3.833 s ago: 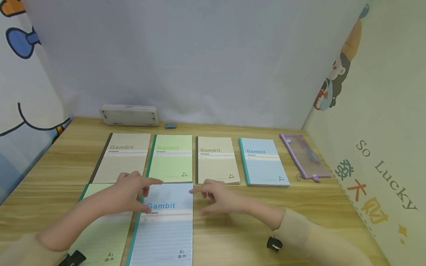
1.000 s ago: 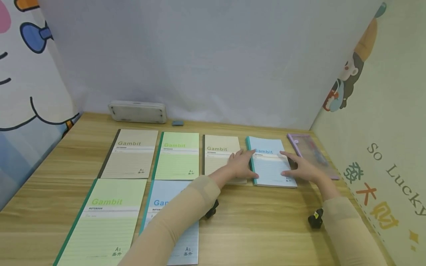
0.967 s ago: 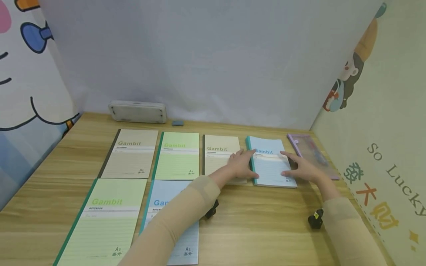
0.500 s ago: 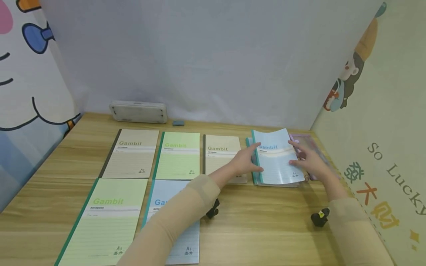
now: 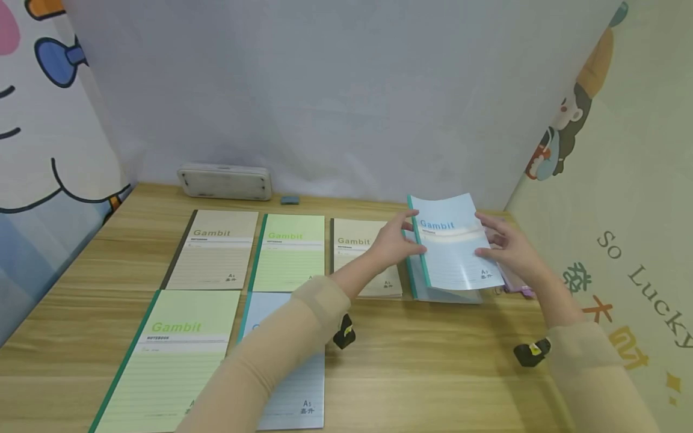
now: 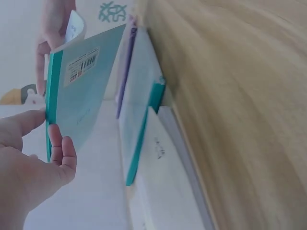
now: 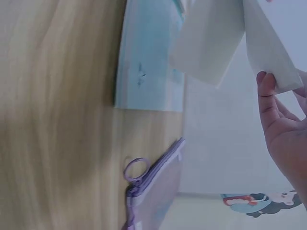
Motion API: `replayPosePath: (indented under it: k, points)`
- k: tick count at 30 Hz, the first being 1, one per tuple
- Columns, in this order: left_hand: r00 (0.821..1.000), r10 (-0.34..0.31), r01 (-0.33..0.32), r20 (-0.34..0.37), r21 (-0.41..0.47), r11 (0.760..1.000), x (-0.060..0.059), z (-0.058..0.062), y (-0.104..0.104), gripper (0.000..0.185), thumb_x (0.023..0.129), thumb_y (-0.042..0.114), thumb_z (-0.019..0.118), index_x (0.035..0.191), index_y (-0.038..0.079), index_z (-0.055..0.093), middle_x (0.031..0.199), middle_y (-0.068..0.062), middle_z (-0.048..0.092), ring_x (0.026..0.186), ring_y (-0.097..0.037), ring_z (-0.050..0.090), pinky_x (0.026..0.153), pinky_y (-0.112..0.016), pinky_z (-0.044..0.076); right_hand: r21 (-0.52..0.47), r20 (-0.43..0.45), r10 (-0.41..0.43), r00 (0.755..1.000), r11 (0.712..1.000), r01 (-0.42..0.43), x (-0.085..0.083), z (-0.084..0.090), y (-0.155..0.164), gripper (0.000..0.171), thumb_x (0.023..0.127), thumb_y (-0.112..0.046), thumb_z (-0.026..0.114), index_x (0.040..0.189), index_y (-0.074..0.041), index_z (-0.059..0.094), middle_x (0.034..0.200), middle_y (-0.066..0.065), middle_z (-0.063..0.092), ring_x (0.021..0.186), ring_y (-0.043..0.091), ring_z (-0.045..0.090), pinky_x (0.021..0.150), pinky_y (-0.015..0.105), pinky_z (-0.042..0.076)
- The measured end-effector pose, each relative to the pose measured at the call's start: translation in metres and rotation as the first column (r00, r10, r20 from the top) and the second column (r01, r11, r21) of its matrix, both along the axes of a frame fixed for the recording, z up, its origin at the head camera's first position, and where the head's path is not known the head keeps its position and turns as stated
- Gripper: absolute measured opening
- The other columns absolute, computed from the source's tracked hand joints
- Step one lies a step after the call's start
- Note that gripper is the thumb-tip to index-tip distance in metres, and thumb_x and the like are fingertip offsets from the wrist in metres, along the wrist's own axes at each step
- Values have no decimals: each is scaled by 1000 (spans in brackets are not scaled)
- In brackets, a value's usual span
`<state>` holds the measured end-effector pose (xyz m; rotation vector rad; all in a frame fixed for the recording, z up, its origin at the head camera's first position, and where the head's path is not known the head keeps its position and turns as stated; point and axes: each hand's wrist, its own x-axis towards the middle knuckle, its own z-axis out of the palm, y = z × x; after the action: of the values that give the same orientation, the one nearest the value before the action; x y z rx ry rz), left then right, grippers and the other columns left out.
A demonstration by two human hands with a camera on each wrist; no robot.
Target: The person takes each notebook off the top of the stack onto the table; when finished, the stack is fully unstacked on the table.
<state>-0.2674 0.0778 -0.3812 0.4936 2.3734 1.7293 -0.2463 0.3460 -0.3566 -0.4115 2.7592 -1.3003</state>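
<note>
A light blue Gambit notebook (image 5: 455,258) with a teal spine is held tilted above another blue notebook (image 5: 449,296) on the table. My left hand (image 5: 392,240) pinches its spine edge between thumb and fingers; in the left wrist view its back cover (image 6: 88,81) shows a barcode sticker. On the opposite edge, my right hand (image 5: 511,249) pinches the cover and pages. Some of its pages (image 7: 208,43) hang apart below the gripped part in the right wrist view. The lower blue notebook (image 7: 151,57) lies flat there.
Cream (image 5: 368,285), green (image 5: 289,258) and second cream (image 5: 213,252) notebooks lie in the back row. A green (image 5: 168,373) and a blue one (image 5: 303,391) lie in front. A purple zip pouch (image 7: 158,191), white case (image 5: 224,182) and small grey-blue block (image 5: 289,199) are behind or beside.
Both hands moved from the front blue notebook to the back-right one. They took its top notebook by both sides and lifted it, uncovering another blue notebook beneath.
</note>
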Motion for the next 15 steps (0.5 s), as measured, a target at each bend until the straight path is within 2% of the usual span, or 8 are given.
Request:
replayPosePath:
  k: [2, 5, 6, 9, 12, 15]
  points:
    - [1000, -4, 4, 8, 18, 1000, 0, 5, -3, 78, 80, 8, 75, 146, 21, 35, 127, -10, 52, 91, -16, 62, 73, -25, 52, 7, -4, -6, 1000, 1000, 6, 3, 5, -3, 75, 88, -20, 68, 150, -21, 26, 142, 22, 37, 103, 19, 60, 70, 28, 54]
    - [1000, -19, 19, -13, -1, 1000, 1, 12, -8, 76, 80, 9, 74, 145, 20, 36, 127, -9, 53, 92, -15, 62, 73, -24, 52, -3, -15, -8, 1000, 1000, 8, 8, 14, -6, 77, 87, -20, 69, 150, -21, 26, 141, 21, 39, 100, 5, 59, 70, 27, 54]
    - [999, -25, 25, -21, -8, 1000, 1, 15, -10, 76, 81, 8, 74, 145, 20, 36, 127, -9, 53, 91, -14, 62, 73, -23, 52, -10, -19, -1, 1000, 1000, 1, 9, 16, -6, 78, 87, -19, 69, 151, -20, 25, 143, 21, 38, 101, 5, 59, 70, 26, 54]
    - [998, -40, 39, -41, -15, 999, 3, 21, -15, 77, 81, 8, 74, 146, 19, 34, 128, -7, 52, 89, -12, 61, 72, -23, 52, -12, -15, 21, 1000, 1000, -21, 13, 25, -10, 80, 86, -18, 70, 151, -18, 22, 149, 21, 31, 114, 22, 56, 73, 23, 53]
    - [997, -52, 52, -52, -10, 999, 7, 29, -22, 78, 81, 8, 73, 147, 20, 33, 130, -4, 50, 87, -11, 61, 70, -24, 52, -6, 4, 45, 999, 999, -45, 16, 32, -13, 83, 86, -18, 70, 152, -19, 20, 150, 21, 29, 124, 39, 47, 76, 20, 52]
    - [996, -67, 67, -64, 3, 998, 11, 35, -31, 78, 82, 7, 72, 147, 22, 32, 133, -2, 48, 84, -11, 61, 66, -24, 49, 6, 19, 63, 998, 998, -64, 18, 37, -18, 84, 86, -17, 71, 152, -20, 19, 150, 21, 30, 127, 41, 43, 81, 16, 48]
